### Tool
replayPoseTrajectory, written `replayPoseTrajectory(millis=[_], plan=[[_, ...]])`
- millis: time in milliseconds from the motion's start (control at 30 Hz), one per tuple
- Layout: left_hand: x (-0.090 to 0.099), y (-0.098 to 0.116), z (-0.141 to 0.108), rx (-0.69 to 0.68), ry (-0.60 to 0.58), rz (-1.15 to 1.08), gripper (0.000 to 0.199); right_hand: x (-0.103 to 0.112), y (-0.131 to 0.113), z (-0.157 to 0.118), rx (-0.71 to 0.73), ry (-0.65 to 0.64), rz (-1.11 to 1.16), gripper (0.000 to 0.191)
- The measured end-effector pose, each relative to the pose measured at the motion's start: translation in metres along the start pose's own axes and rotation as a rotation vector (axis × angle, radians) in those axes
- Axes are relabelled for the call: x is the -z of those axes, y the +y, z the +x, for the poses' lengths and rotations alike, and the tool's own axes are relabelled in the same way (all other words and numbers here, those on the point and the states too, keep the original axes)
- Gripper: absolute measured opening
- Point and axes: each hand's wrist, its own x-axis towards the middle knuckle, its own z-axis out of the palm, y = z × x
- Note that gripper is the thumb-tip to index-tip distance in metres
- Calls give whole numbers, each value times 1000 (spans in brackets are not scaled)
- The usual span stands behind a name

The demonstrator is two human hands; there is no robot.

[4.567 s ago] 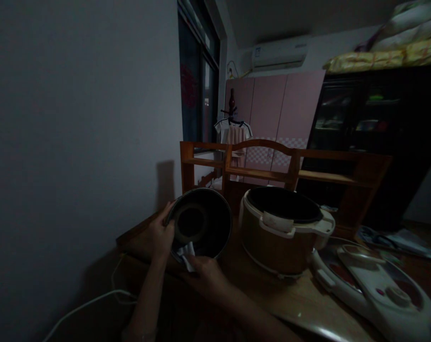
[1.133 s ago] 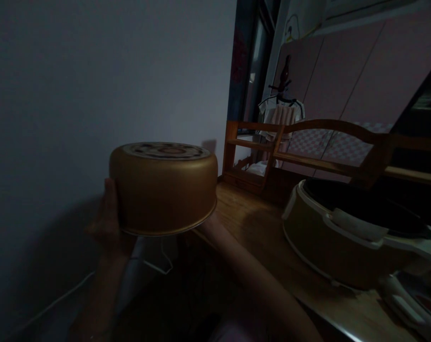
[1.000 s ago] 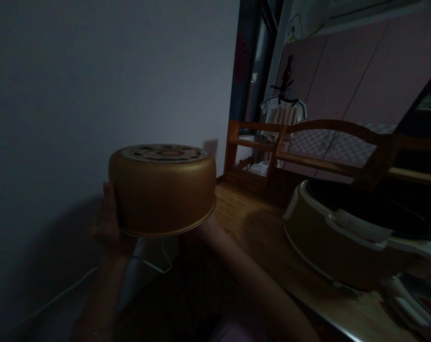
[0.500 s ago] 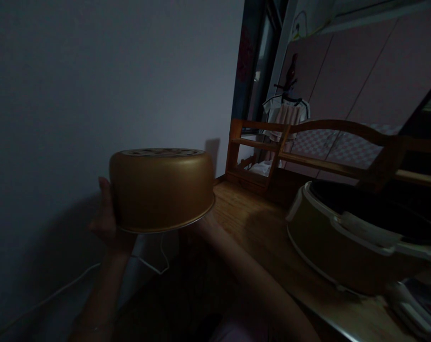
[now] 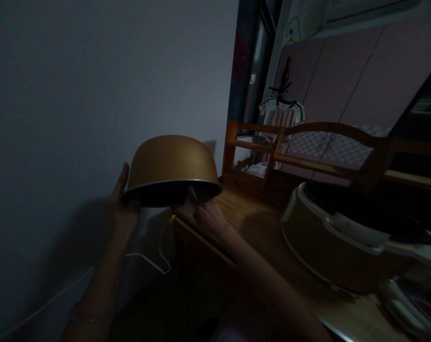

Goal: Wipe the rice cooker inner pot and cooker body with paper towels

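One upturned gold pot [image 5: 174,159] is gripped by the left hand [image 5: 126,216]; the right hand [image 5: 212,218] clutches one cloth [image 5: 191,200].

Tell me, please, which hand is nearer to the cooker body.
Right. The right hand is at the side of the gold pot toward the cooker body; the left hand holds the pot's opposite side.

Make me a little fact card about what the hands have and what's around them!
Left hand: grips the gold pot's rim
Right hand: holds a whitish wipe at the rim's other side
Gold pot: held up, tilted, opening mostly downward
Cooker: open-topped, on the wooden table
Behind: clothes on a hanger
Light: dim
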Motion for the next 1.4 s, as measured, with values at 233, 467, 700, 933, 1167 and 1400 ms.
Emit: replayPoseTrajectory(millis=[233, 467, 700, 933, 1167, 1400], plan=[[-36, 22, 62, 15, -305, 237, 47, 11, 36, -44, 124, -26, -180, 53], [-102, 66, 76, -84, -708, 398, 38, 31, 48, -113, 169, -103, -168, 48], [-152, 101, 59, -160, -834, 515, 38, 51, 53, -158, 125, -142, -44, 52], [-178, 131, 45, -196, -853, 643, 45, 75, 58, -183, 79, -27, -13, 44], [-191, 150, 32, -223, -882, 700, 45, 62, 71, -201, 62, -27, -39, 50], [-202, 151, 28, -226, -905, 705, 42, 47, 81, -212, 11, 21, -43, 53]])
